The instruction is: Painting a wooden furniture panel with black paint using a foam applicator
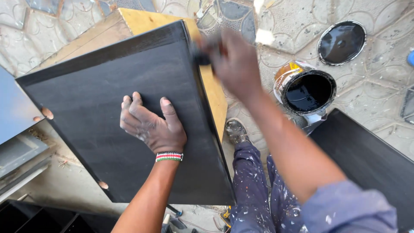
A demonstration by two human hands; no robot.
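Note:
A large board painted black (95, 86) lies tilted in front of me, its right edge showing bare yellow wood (215, 97). My left hand (151, 125) rests flat on the board's black face, fingers spread, a striped beaded band at the wrist. My right hand (235, 62) is blurred at the board's upper right edge, closed around a paintbrush (202, 57) whose dark head touches that edge.
An open can of black paint (308, 91) stands on the patterned paving at right, its round lid (342, 42) lying beyond it. Another black panel (366, 159) lies at lower right. My paint-spattered trousers and shoe (236, 130) are below. Grey panels sit at left.

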